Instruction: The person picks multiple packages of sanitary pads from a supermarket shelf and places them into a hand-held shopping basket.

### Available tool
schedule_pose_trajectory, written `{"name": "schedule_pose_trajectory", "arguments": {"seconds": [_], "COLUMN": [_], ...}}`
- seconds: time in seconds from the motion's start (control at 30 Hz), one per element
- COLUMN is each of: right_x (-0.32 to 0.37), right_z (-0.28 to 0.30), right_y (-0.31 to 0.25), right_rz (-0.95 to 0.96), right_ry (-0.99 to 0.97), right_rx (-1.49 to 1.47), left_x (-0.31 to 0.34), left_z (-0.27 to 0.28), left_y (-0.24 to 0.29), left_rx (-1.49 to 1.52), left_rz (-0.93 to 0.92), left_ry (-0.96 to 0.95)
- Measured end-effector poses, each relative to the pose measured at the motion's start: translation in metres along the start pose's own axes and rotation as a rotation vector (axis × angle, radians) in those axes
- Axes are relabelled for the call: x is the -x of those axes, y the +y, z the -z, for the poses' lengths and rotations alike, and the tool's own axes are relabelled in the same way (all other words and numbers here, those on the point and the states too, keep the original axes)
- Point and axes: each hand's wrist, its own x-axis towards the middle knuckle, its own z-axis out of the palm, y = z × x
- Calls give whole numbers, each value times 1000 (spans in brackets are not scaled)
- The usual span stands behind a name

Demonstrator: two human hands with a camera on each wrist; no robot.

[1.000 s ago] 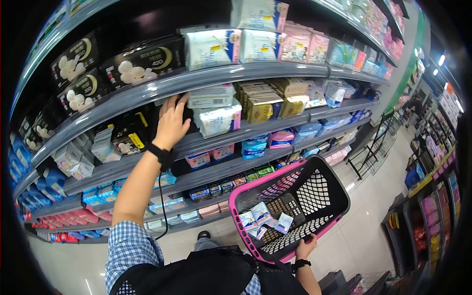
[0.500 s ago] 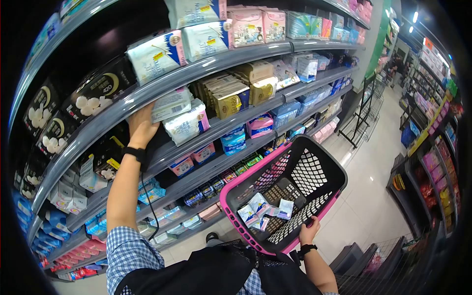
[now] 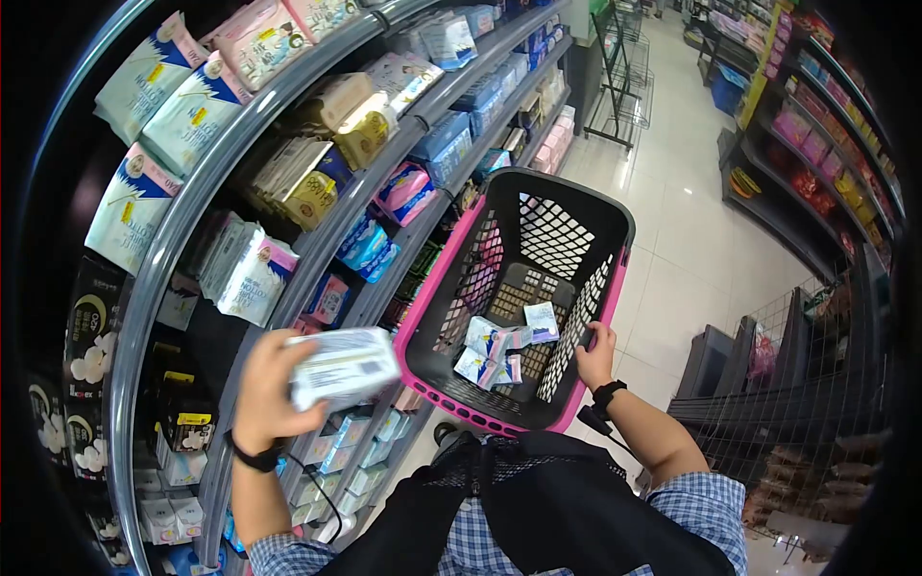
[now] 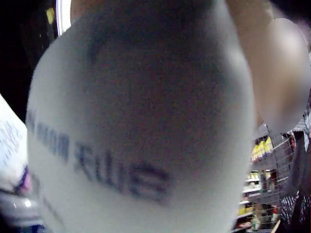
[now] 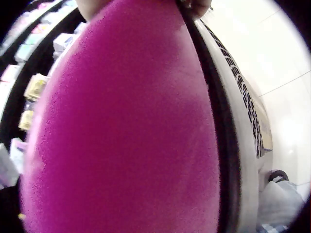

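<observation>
My left hand (image 3: 272, 389) grips a white plastic-wrapped pack of sanitary pads (image 3: 348, 365), out in front of the shelf and to the left of the basket. Printed dark characters on that white pack (image 4: 141, 141) fill the left wrist view. With my right hand (image 3: 597, 355) I hold the pink rim of a black shopping basket (image 3: 429, 331) on its right side. Inside the basket lie several small white, blue and pink packs (image 3: 485, 346). Up close in the right wrist view is the pink rim (image 5: 131, 121), with fingers (image 5: 198, 7) at its top edge.
Shelves of pad packs curve along my left, among them a similar white pack (image 3: 252, 278), gold packs (image 3: 312, 187) and black packs (image 3: 88, 336). A wire rack (image 3: 619, 86) stands farther down the aisle. Shelving (image 3: 797, 158) lines the right, beyond the tiled floor (image 3: 677, 226).
My left hand has come out of the middle shelf, bringing a white pack toward the basket. The head view has turned right. My right hand stays on the basket's rim.
</observation>
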Motion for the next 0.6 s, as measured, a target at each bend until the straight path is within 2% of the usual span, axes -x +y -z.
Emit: {"name": "schedule_pose_trajectory", "arguments": {"seconds": [0.03,0.13,0.3,0.43,0.53,0.6], "right_x": [0,1,2,2,1,1], "right_z": [1,1,0,2,3,4], "right_y": [0,3,3,2,0,-2], "right_rz": [2,11,-27,33,-14,-55], "right_ry": [3,3,5,34,8,-16], "right_rx": [-6,-11,-45,23,-38,-95], "left_x": [-8,-38,-80,-94,-89,-80], "left_z": [-17,-88,-186,-171,-129,-94], "left_y": [0,0,-9,0,-11,-27], "left_rx": [32,89,-55,-137,-283,-378], "left_rz": [9,-40,-103,-155,-120,-66], "left_ry": [-126,-244,-73,-27,30,151]}}
